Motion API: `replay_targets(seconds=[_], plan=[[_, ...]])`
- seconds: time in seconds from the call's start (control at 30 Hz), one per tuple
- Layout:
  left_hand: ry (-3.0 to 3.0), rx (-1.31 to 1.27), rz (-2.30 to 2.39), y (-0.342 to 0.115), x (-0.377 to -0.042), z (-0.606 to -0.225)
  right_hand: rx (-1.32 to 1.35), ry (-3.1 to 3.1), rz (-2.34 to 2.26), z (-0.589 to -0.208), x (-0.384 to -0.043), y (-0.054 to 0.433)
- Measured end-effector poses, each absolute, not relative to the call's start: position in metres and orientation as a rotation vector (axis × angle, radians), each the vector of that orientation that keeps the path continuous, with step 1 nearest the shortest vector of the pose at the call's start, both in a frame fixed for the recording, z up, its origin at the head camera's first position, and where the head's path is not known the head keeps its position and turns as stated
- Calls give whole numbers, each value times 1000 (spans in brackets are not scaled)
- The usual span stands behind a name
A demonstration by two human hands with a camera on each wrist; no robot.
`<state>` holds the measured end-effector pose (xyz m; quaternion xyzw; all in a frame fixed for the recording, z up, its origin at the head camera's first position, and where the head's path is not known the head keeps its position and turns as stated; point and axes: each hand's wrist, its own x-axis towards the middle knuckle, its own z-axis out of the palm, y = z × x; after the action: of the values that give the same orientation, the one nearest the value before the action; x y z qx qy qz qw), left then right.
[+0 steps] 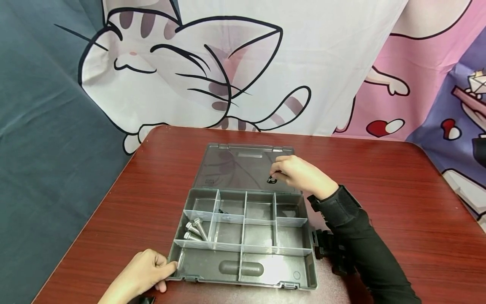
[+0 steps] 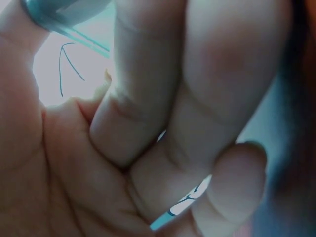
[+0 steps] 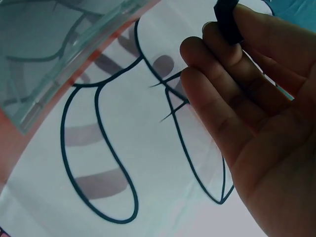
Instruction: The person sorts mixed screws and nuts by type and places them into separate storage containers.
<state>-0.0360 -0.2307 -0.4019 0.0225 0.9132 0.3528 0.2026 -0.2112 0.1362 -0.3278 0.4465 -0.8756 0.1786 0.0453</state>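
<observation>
A grey plastic compartment box (image 1: 277,284) lies on the table with its see-through lid (image 1: 228,169) folded back. My left hand (image 1: 142,272) pinches the box's front left corner between thumb and fingers; that edge shows at the top of the left wrist view. Above the lid, my right hand (image 1: 298,174) pinches a small black piece (image 3: 227,22) between thumb and fingertips; its exact kind is unclear. Three silver bolts (image 1: 200,228) lie in the left compartment of the middle row. Small black pieces (image 1: 222,211) sit in the back row's second compartment.
The red-brown wooden table (image 1: 383,181) extends on both sides of the box. Behind it hangs a cartoon-cat cloth (image 1: 322,50). A black device (image 1: 332,249) sits under the right forearm, beside the box. Something dark (image 1: 146,300) shows at the bottom edge near the left wrist.
</observation>
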Motion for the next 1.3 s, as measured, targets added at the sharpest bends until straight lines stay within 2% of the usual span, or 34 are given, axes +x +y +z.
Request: replay_targets(seconds=[1.3], plan=[[2563,87,1007,-232,-36,-404,1646,-2573,371,-341,-198,52]])
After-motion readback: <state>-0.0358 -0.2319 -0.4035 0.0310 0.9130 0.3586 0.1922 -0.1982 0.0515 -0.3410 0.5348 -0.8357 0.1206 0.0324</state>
